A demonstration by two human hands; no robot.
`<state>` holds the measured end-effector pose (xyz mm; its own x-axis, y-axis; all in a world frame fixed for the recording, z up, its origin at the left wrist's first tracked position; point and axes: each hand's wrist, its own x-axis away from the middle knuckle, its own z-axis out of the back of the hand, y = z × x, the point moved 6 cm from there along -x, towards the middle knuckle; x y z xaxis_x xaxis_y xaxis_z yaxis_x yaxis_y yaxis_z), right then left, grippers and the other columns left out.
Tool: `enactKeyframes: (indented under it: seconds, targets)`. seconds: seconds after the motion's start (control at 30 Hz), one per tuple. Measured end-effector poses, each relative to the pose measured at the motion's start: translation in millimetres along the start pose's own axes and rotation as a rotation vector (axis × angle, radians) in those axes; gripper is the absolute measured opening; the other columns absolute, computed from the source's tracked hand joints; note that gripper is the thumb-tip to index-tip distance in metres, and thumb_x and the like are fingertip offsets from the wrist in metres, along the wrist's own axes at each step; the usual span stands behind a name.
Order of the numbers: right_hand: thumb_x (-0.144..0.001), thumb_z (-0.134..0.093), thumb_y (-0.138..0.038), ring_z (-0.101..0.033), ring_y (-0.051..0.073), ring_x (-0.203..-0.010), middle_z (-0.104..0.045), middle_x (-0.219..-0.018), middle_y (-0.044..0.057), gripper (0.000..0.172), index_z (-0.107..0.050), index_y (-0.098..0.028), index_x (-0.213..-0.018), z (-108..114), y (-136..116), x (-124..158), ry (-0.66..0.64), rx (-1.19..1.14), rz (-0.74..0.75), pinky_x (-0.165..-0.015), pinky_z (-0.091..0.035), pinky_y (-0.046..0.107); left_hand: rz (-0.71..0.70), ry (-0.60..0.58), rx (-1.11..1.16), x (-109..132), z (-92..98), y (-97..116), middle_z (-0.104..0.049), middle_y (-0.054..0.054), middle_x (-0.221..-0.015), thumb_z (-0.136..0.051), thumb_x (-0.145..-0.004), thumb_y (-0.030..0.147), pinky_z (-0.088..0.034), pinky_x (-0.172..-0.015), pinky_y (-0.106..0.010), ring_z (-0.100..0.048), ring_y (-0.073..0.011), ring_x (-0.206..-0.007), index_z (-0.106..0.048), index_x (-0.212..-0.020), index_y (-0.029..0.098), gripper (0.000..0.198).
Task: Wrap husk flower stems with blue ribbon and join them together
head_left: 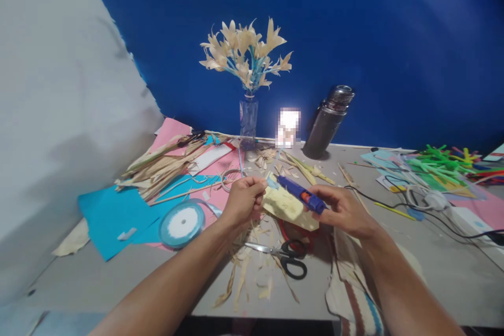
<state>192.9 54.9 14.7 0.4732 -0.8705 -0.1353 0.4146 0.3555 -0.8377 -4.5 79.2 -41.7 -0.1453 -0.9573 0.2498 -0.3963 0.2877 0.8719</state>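
My right hand (346, 210) is wrapped round a blue hot glue gun (301, 194) with an orange trigger, its nozzle pointing left. My left hand (244, 199) pinches a small light blue strip (271, 180), possibly ribbon, close to the nozzle; whether they touch I cannot tell. Beneath both hands lies a pale yellow sheet (289, 203). Nearer to me, black-handled scissors (291, 260) lie with their blades to the left among husk scraps (240, 273). A spool of light blue ribbon (182, 223) rests left of my left hand.
Pale husk flowers (248, 47) stand in a clear bottle (248, 121) at the back, beside a dark thermos (327, 123). Dried husks (157, 165) and blue paper (118, 218) spread leftward. At right are green pipe cleaners (441, 160), a black cord (437, 220) and a striped cloth (350, 294).
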Motion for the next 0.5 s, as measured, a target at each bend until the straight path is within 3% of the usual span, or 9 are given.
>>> enactKeyframes:
  seconds: [0.1,0.3,0.4,0.5]
  targets:
    - [-0.079,-0.066,-0.029,-0.061,0.019,-0.080,-0.070,-0.089,0.003,0.018,-0.069,-0.020,-0.094,-0.5,3.6,-4.2,0.037,0.179,-0.054,-0.072,-0.045,0.028,-0.008,-0.013,0.011,0.6,-1.1,1.0,-0.043,0.009,-0.043,-0.078,-0.065,0.029,-0.021,-0.035,-0.015,-0.031,-0.0021,-0.032,-0.052,-0.067,0.016,0.029]
    - [-0.074,-0.073,-0.041,-0.058,0.018,-0.063,-0.069,-0.074,0.004,0.022,-0.070,-0.021,-0.082,-9.0,22.5,-8.6,-0.016,0.672,-0.205,-0.056,-0.033,0.027,0.041,-0.218,0.109,7.7,-16.2,2.9,-0.043,0.009,-0.047,-0.079,-0.069,0.029,-0.021,-0.035,-0.015,-0.031,-0.0014,-0.033,-0.053,-0.069,0.016,0.029]
    - [-0.078,-0.071,-0.044,-0.064,0.021,-0.073,-0.073,-0.085,0.007,0.024,-0.074,-0.022,-0.088,-9.7,25.3,-8.7,-0.030,0.662,-0.139,-0.061,-0.040,0.028,0.095,-0.252,0.129,9.9,-18.8,1.8,-0.046,0.007,-0.051,-0.081,-0.064,0.022,-0.020,-0.035,-0.013,-0.033,-0.0009,-0.037,-0.055,-0.069,0.014,0.027]
    - [-0.085,-0.064,-0.041,-0.066,0.024,-0.088,-0.074,-0.101,0.009,0.024,-0.075,-0.021,-0.093,-2.1,18.6,-9.1,0.120,0.488,-0.039,-0.075,-0.047,0.033,0.173,-0.295,0.118,12.2,-22.1,-2.7,-0.047,0.006,-0.052,-0.081,-0.063,0.021,-0.020,-0.035,-0.012,-0.035,-0.0012,-0.039,-0.056,-0.069,0.013,0.026]
